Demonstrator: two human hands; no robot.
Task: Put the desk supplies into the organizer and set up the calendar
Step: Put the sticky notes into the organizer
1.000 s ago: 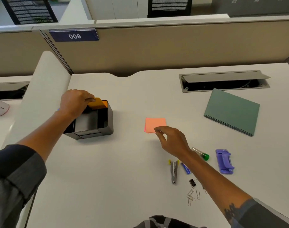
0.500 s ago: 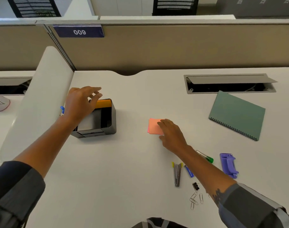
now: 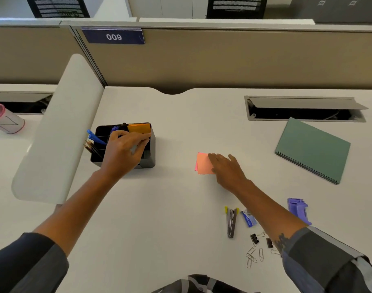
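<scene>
A black organizer (image 3: 149,155) stands on the white desk at the left, with blue pens (image 3: 95,137), pencils (image 3: 91,146) and an orange sticky pad (image 3: 139,127) in it. My left hand (image 3: 124,152) lies over its top, fingers stretched out together just below the orange pad, holding nothing that I can see. A salmon-pink sticky pad (image 3: 202,163) lies flat mid-desk. My right hand (image 3: 227,168) rests on its right edge with straight fingers. The green spiral-bound calendar (image 3: 312,149) lies flat at the right.
Near the front right lie a purple punch (image 3: 298,210), a yellow-tipped metal tool (image 3: 231,221), a blue staple box (image 3: 249,218), binder clips (image 3: 254,238) and paper clips (image 3: 252,256). An open cable hatch (image 3: 303,112) is at the back. A white side panel (image 3: 60,127) borders the organizer.
My left hand let go of the orange pad, which now stands in the organizer, and spread over the organizer's top. My right hand moved from the pink pad's corner to lie flat on it.
</scene>
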